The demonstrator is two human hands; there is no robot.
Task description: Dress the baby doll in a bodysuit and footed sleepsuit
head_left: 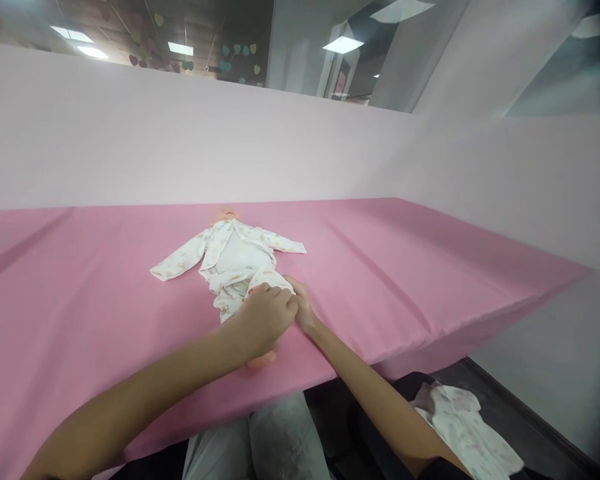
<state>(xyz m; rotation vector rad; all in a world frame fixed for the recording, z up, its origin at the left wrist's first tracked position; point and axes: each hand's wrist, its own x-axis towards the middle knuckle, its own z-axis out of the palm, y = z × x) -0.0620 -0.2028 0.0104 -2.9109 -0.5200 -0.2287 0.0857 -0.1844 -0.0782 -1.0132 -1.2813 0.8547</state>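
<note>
Left hand (267,313), right hand (305,310) | grip: both clamped on printed trousers (270,279) | doll (228,215) supine

Left grip (271,312) curled beside right grip (304,309); forearms (167,379) outstretched.

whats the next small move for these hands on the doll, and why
Probably ease the patterned cloth smooth over the lower body of the doll: it lies in bunched folds there, and the left hand and right hand are together at its edge.
</note>
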